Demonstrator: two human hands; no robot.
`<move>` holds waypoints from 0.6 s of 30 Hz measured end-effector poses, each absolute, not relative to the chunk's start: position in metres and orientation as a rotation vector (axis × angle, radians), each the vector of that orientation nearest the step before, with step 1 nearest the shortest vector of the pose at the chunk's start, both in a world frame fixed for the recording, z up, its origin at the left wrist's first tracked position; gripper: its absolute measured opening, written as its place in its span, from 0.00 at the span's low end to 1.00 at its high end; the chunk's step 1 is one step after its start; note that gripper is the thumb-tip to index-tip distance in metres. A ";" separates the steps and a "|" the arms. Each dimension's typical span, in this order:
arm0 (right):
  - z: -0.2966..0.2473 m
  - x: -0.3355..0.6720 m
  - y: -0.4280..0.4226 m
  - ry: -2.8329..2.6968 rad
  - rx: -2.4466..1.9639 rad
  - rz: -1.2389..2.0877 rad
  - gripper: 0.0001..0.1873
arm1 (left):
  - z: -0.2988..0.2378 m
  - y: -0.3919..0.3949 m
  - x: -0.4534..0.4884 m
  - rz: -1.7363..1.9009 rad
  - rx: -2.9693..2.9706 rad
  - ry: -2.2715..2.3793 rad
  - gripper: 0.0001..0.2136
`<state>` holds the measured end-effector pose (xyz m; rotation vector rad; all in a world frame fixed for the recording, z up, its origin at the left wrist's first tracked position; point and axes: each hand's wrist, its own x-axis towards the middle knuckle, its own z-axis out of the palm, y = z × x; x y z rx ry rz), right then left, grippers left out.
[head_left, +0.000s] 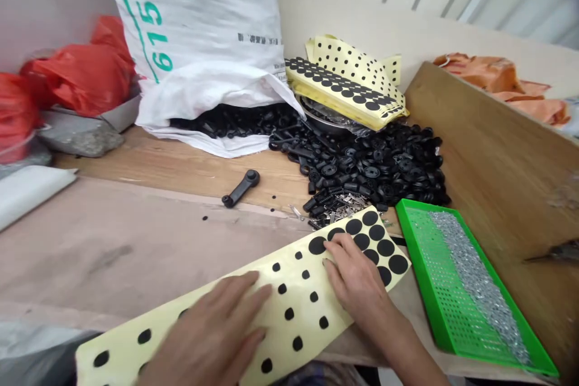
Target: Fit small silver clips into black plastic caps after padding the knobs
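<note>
A long pale-yellow backing sheet (pixel 244 289) slants across the table in front of me. Large round black stickers (pixel 385 248) fill its right end; smaller black dots (pixel 289 313) are spaced over the rest. My left hand (pixel 212 325), a little blurred, lies over the sheet with fingers spread, hiding some small dots. The fingertips of my right hand (pixel 357 274) touch the edge of one large black sticker (pixel 317 245); finger and thumb are bent, with a gap between them. Beyond the sheet lies a black crank-like handle (pixel 241 188).
A white woven sack (pixel 203 24) spills black parts beside a heap of black plastic pieces (pixel 375 163). More dotted sheets (pixel 348 84) rest on a metal bowl. A green tray (pixel 446 313) with small metal pieces stands right, by a wooden board (pixel 488 163). Red bags (pixel 85 72) sit left.
</note>
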<state>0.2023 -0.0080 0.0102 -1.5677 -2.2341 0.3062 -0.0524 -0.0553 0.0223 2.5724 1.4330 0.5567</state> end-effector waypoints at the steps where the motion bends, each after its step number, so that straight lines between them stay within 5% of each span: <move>1: 0.010 0.202 -0.010 -2.250 -1.583 0.299 0.12 | 0.023 -0.046 -0.033 0.470 2.633 1.313 0.17; 7: 0.008 0.205 -0.013 -2.250 -1.662 0.209 0.11 | 0.023 -0.007 0.038 0.070 2.674 1.317 0.16; 18: 0.010 0.203 -0.008 -2.217 -1.632 0.201 0.12 | 0.009 0.002 0.046 0.154 2.781 1.365 0.11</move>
